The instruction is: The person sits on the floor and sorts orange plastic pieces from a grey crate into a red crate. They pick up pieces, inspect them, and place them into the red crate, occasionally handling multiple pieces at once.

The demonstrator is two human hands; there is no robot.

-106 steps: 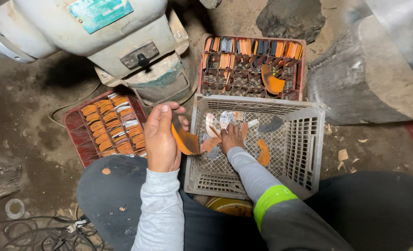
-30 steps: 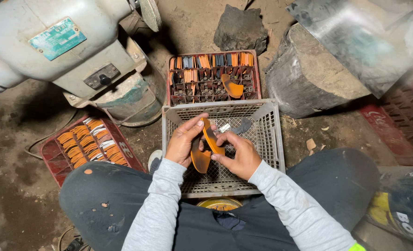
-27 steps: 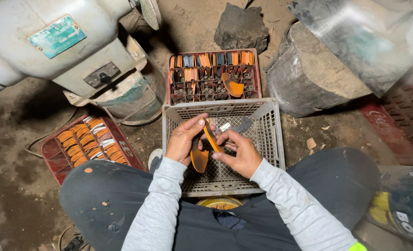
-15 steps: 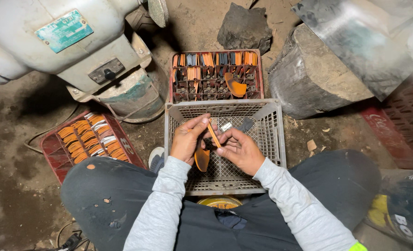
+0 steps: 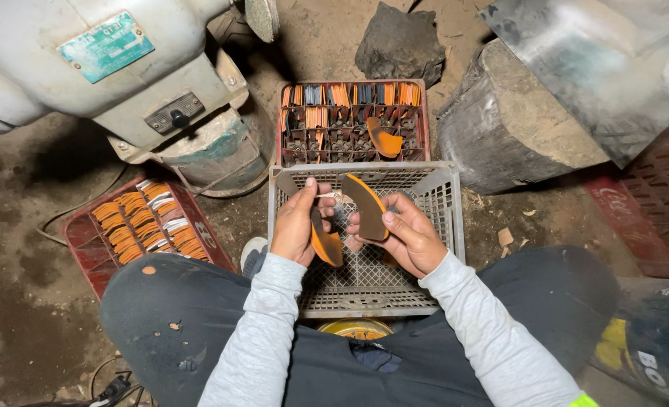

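Note:
My left hand (image 5: 297,222) holds a curved orange piece (image 5: 325,243) by its upper end, edge toward me. In my right hand (image 5: 408,235) is a second curved piece (image 5: 364,206), dark on its visible face with an orange rim. Both hands hover close together over a grey plastic crate (image 5: 438,226) that stands between my knees. A few flat pieces lie on the crate's mesh floor, mostly hidden by my hands.
A red divided crate (image 5: 349,120) with orange and dark pieces stands behind the grey one. Another red crate (image 5: 142,226) of stacked orange pieces sits at left. A bench grinder (image 5: 116,68) looms at upper left, a wooden block (image 5: 515,124) at right.
Earlier my left hand held a piece while my right reached into the crate. Since a second ago both hands hold pieces; the two pieces have moved slightly apart.

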